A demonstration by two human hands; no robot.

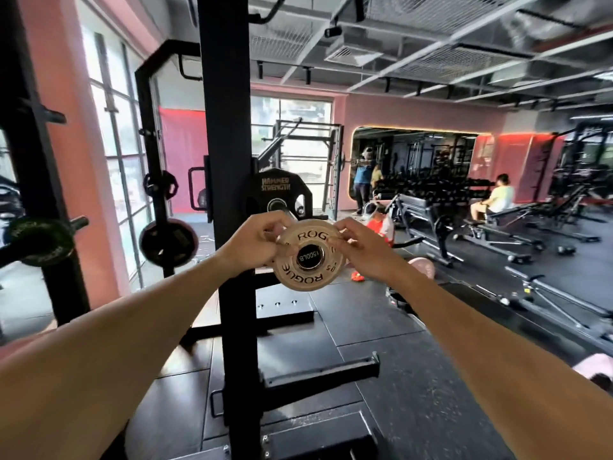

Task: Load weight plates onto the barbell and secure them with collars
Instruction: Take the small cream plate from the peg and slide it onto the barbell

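A person is standing in a gym, reaching both bare arms forward at chest height. Both hands are holding a small tan Rogue change plate [303, 258], its face turned toward the camera. The left hand [255, 242] is gripping the plate's upper left edge, fingers [277, 227] curling over the rim. The right hand [360, 247] is pinching the upper right edge, thumb across the front. The plate is sitting over the end of a barbell sleeve [309, 257], whose dark end cap is showing through the plate's centre hole. Just behind it, a black Hammer Strength plate [275, 190] is already sitting on the barbell. A black rack upright [229, 161] is rising just left of the hands. Other plates [167, 242] are hanging on pegs to the left.
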